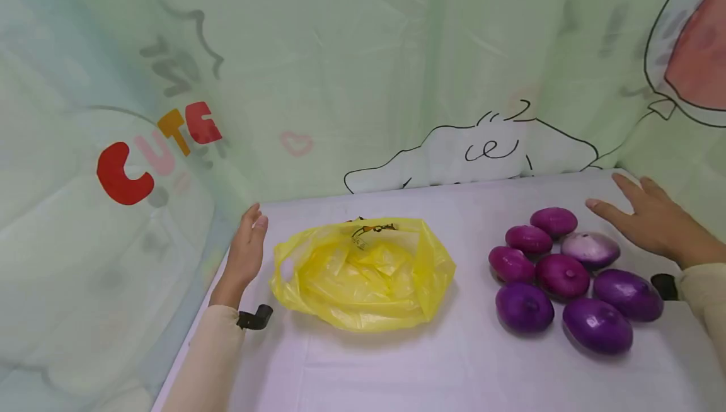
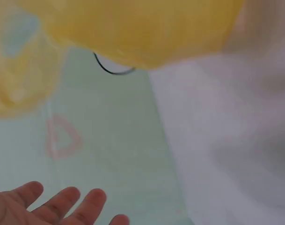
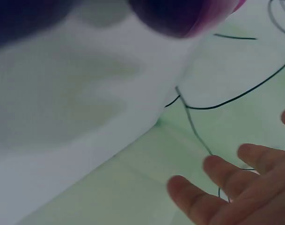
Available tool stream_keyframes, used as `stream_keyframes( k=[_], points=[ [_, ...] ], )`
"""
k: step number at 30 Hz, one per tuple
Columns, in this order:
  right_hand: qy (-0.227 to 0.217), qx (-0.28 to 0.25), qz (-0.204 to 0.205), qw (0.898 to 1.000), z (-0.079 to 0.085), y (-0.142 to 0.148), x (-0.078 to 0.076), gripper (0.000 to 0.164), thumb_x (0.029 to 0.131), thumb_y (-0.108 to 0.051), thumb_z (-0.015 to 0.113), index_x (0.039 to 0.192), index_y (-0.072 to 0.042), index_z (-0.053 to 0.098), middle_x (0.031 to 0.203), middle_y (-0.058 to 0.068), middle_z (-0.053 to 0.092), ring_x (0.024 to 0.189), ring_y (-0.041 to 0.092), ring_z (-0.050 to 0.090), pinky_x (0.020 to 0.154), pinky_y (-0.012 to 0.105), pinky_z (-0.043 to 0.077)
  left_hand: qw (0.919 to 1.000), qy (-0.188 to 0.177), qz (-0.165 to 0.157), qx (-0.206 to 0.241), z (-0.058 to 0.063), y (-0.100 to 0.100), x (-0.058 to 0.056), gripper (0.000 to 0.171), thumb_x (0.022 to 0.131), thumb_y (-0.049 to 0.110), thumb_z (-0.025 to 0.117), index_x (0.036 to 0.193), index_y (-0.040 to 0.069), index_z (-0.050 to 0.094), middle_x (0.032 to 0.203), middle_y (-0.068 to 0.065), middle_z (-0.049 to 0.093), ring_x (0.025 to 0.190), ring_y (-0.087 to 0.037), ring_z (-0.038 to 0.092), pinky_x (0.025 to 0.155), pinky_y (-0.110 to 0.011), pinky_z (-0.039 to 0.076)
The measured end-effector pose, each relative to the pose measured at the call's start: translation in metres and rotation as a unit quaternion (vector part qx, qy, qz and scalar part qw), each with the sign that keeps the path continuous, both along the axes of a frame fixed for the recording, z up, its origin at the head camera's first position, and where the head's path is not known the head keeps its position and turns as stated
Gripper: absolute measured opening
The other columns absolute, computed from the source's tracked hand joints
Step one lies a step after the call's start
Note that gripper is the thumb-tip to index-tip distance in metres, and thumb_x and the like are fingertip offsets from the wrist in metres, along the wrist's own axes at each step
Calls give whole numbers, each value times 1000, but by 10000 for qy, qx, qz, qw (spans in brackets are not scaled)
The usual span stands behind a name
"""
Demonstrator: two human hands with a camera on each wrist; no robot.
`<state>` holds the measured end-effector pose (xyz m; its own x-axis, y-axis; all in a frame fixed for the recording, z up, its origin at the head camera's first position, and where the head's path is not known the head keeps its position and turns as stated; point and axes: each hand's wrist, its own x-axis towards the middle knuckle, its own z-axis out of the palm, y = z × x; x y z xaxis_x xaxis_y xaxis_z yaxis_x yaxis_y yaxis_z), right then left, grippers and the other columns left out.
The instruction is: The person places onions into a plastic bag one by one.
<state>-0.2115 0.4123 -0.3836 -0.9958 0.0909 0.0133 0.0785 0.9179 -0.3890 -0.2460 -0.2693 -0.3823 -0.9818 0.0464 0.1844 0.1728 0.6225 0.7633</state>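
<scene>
In the head view a yellow plastic bag [image 1: 363, 311] lies on the white table with its mouth spread toward me. My left hand [image 1: 245, 251] is just left of the bag, fingers extended and holding nothing. At the right is a cluster of several purple onions, among them a dark one [image 1: 598, 326] in front and a paler one [image 1: 590, 249] behind. My right hand [image 1: 652, 217] is beyond the cluster's right side, fingers spread and nothing in them. Straight fingers [image 2: 91, 206] show in the left wrist view, below the blurred bag [image 2: 147, 28].
The white tabletop [image 1: 386, 374] ends at a pale green printed curtain [image 1: 340, 72] at the back and left. Coloured letters [image 1: 125, 174] and a cartoon drawing are printed on it. Black straps [image 1: 255, 317] sit at both wrists.
</scene>
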Motion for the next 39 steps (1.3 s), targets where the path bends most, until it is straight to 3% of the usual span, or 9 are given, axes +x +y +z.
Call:
stream_keyframes(
  k=[5, 9, 13, 18, 24, 28, 34, 39],
  points=[
    [-169, -255, 456, 9985, -6, -4, 20, 97, 107, -56, 44, 159, 11, -4, 153, 53, -4, 145, 67, -8, 106, 85, 8, 9982, -156, -498, 288, 7, 10, 38, 72, 111, 45, 44, 168, 20, 8, 169, -19, 23, 151, -46, 32, 117, -68, 27],
    [-310, -334, 566, 9974, -14, -5, 38, 96, 107, -55, 45, 159, 11, -2, 150, 56, 1, 141, 72, 0, 102, 86, 12, 9958, -123, -796, 433, -1, 17, 59, 85, 106, 39, 60, 168, 18, 5, 170, -21, 20, 151, -49, 29, 117, -68, 27],
    [-443, -469, 670, 9957, -24, -7, 52, 94, 107, -52, 46, 159, 12, 0, 149, 57, 4, 139, 74, 2, 101, 87, 13, 9967, -168, -722, 337, -13, 25, 74, 105, 93, 37, 78, 168, 19, 6, 170, -21, 20, 150, -50, 31, 116, -68, 30],
    [-530, -598, 682, 9945, -32, -11, 64, 97, 106, -53, 50, 158, 15, 4, 149, 56, 11, 137, 75, 8, 100, 87, 15, 9984, -285, -465, 133, -28, 38, 81, 124, 81, 28, 91, 168, 22, 4, 171, -18, 18, 149, -44, 37, 112, -63, 39],
    [-550, -585, 678, 9945, -43, -14, 74, 100, 103, -51, 59, 157, 16, 10, 146, 55, 22, 127, 75, 27, 94, 85, 28, 9992, -55, 283, 259, -42, 54, 80, 120, 85, 17, 88, 168, 24, 1, 165, -23, 28, 131, -37, 60, 92, -49, 57],
    [-463, -595, 606, 9953, -50, -10, 81, 100, 102, -48, 64, 157, 15, 10, 144, 56, 25, 124, 76, 29, 92, 85, 30, 9960, -3, 629, 641, -46, 61, 78, 115, 89, 16, 85, 168, 23, 2, 155, -22, 42, 122, -34, 65, 83, -37, 58],
    [-368, -512, 474, 9969, -58, -5, 88, 105, 98, -46, 70, 157, 15, 9, 142, 57, 24, 125, 77, 27, 92, 86, 29, 9839, -628, 875, 1425, -47, 62, 87, 110, 87, 30, 87, 167, 17, 12, 150, -12, 51, 131, -30, 56, 91, -25, 53],
    [-437, -313, 360, 9979, -60, -5, 95, 102, 96, -48, 72, 153, 19, 20, 138, 58, 28, 122, 75, 31, 92, 84, 32, 9770, -1060, 948, 1590, -53, 61, 101, 85, 87, 29, 87, 155, 8, 41, 142, -18, 58, 119, -27, 60, 88, -25, 52]
  ],
)
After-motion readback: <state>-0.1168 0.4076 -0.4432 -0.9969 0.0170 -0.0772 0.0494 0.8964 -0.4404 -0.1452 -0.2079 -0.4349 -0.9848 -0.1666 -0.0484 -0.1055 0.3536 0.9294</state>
